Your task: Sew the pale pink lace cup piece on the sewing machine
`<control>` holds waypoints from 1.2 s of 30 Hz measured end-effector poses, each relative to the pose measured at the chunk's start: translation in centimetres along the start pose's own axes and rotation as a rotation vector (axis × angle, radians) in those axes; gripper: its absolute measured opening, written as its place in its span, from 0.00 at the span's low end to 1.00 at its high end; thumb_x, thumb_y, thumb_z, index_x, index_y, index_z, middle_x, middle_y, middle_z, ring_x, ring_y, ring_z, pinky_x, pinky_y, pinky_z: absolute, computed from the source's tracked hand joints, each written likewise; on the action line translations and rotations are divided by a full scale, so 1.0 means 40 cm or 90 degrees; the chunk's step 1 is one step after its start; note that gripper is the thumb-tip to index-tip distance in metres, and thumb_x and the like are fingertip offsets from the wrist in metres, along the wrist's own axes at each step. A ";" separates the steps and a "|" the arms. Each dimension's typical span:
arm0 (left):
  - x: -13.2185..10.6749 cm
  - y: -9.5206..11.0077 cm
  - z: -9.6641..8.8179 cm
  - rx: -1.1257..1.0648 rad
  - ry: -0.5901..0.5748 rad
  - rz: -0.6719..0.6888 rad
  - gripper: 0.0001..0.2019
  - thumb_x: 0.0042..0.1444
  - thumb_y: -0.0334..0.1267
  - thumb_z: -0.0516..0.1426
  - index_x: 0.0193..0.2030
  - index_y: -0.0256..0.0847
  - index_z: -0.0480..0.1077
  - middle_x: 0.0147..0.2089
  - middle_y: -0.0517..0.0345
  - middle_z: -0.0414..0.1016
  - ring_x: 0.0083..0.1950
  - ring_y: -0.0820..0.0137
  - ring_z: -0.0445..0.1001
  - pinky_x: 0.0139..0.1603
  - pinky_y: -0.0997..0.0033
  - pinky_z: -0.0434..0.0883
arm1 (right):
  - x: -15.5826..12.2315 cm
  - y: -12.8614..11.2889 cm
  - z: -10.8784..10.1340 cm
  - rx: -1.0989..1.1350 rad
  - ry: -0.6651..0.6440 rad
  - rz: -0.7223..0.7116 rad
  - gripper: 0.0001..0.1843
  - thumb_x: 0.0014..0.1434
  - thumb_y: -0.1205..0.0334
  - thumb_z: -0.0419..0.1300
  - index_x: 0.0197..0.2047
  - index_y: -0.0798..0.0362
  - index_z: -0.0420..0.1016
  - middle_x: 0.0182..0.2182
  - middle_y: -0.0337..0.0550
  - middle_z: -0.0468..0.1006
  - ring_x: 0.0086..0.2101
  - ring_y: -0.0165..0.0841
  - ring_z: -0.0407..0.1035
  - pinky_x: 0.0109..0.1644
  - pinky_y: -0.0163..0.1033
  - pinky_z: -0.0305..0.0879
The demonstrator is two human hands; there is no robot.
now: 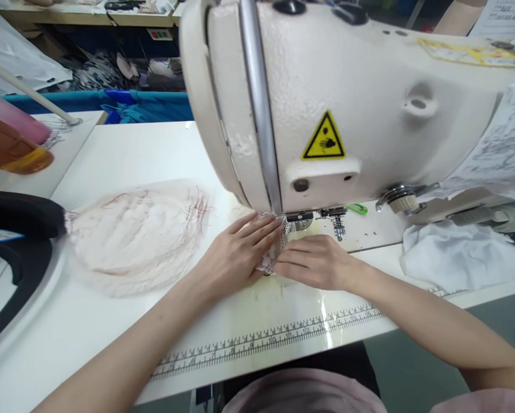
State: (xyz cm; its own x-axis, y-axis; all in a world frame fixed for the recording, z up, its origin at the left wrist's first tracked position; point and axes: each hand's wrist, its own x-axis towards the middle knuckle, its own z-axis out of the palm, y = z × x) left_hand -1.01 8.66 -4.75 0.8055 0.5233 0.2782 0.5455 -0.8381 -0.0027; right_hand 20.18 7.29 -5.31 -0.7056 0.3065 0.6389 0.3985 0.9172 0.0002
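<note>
Under the head of a white sewing machine (361, 86) lies a small piece of pale lace fabric (266, 263). My left hand (235, 252) rests flat on its left part, the fingers stretched out toward the needle area. At the lace's right edge, my right hand (320, 264) has its fingers bent and pressed together on the fabric. The needle and presser foot are mostly hidden behind my fingers and the machine head.
A pale round fabric piece (141, 235) with reddish threads lies left on the white table (223, 327). White cloth (459, 255) is bunched at right. A black curved object (20, 252) stands at far left. A printed ruler strip (274, 338) runs along the front edge.
</note>
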 end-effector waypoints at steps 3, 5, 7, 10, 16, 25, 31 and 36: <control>0.001 -0.002 -0.001 0.007 -0.006 0.000 0.25 0.56 0.33 0.50 0.61 0.32 0.65 0.63 0.48 0.66 0.63 0.59 0.67 0.66 0.52 0.62 | 0.003 -0.001 0.006 0.000 0.016 0.000 0.09 0.62 0.70 0.56 0.31 0.52 0.74 0.27 0.29 0.79 0.30 0.24 0.71 0.28 0.32 0.65; 0.002 -0.002 -0.001 0.013 -0.010 -0.001 0.25 0.56 0.33 0.50 0.61 0.32 0.65 0.63 0.48 0.67 0.63 0.59 0.67 0.66 0.52 0.62 | 0.003 0.000 0.007 -0.004 0.022 -0.001 0.10 0.62 0.70 0.56 0.31 0.52 0.74 0.26 0.29 0.79 0.29 0.23 0.70 0.28 0.32 0.66; 0.003 0.000 -0.002 0.019 -0.014 -0.006 0.25 0.56 0.33 0.50 0.61 0.32 0.65 0.63 0.48 0.66 0.63 0.59 0.67 0.66 0.51 0.62 | 0.002 0.002 0.007 -0.012 0.023 -0.001 0.09 0.62 0.71 0.56 0.31 0.52 0.73 0.26 0.29 0.78 0.30 0.23 0.70 0.29 0.32 0.66; 0.005 0.006 -0.001 0.028 -0.012 -0.010 0.25 0.57 0.34 0.49 0.61 0.31 0.65 0.63 0.47 0.66 0.63 0.58 0.67 0.65 0.51 0.63 | -0.004 0.007 0.004 -0.021 0.006 0.002 0.09 0.61 0.73 0.56 0.32 0.51 0.73 0.27 0.29 0.78 0.31 0.24 0.70 0.31 0.32 0.66; 0.010 0.020 0.007 0.061 -0.005 -0.019 0.24 0.61 0.37 0.48 0.61 0.28 0.65 0.62 0.44 0.67 0.62 0.55 0.68 0.63 0.50 0.65 | -0.022 0.012 0.005 -0.022 -0.043 0.035 0.09 0.62 0.73 0.54 0.35 0.52 0.71 0.28 0.31 0.76 0.33 0.25 0.68 0.33 0.32 0.64; 0.017 0.037 0.008 0.089 0.006 -0.037 0.24 0.63 0.39 0.47 0.59 0.25 0.66 0.60 0.42 0.70 0.61 0.53 0.69 0.63 0.49 0.65 | -0.040 0.019 0.002 -0.051 -0.110 0.065 0.11 0.62 0.75 0.51 0.36 0.51 0.70 0.29 0.33 0.74 0.36 0.27 0.66 0.36 0.34 0.62; 0.019 0.042 0.011 0.094 0.007 -0.049 0.24 0.62 0.42 0.49 0.59 0.25 0.66 0.59 0.42 0.71 0.60 0.53 0.69 0.64 0.49 0.64 | -0.041 0.028 -0.006 -0.073 -0.123 0.071 0.13 0.59 0.79 0.49 0.36 0.53 0.69 0.30 0.34 0.72 0.35 0.26 0.65 0.37 0.34 0.62; 0.022 0.045 0.010 0.098 0.010 -0.057 0.24 0.61 0.41 0.50 0.59 0.26 0.66 0.59 0.42 0.71 0.60 0.53 0.69 0.63 0.49 0.64 | -0.037 0.039 -0.015 -0.067 -0.141 0.062 0.13 0.60 0.79 0.49 0.36 0.53 0.69 0.30 0.35 0.72 0.36 0.27 0.65 0.38 0.34 0.62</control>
State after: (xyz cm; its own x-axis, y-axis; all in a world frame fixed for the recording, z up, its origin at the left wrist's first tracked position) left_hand 0.80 7.68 -4.90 0.7489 0.5911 0.2995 0.6448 -0.7543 -0.1236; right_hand 22.19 8.10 -5.81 -0.7678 0.4507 0.4554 0.5212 0.8527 0.0348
